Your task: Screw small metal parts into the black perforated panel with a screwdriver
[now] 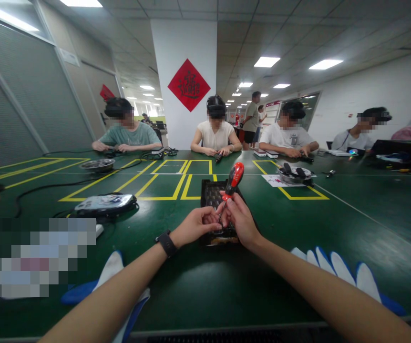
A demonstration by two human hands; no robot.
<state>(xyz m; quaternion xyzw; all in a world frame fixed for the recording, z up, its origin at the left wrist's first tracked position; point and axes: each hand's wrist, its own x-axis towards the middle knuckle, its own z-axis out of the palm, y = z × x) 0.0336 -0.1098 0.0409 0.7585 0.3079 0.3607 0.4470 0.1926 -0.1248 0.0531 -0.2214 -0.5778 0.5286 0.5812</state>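
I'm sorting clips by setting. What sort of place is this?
Probably an office space used as a workroom. People sit at a shared green table marked with yellow lines, a screwdriver is held over it, and panel lights run along the ceiling.

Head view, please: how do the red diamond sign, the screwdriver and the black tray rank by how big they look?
Largest to smallest, as they look here:
1. Black tray, though partly covered
2. Red diamond sign
3. Screwdriver

The sign is farther away, so its true rank is unsure.
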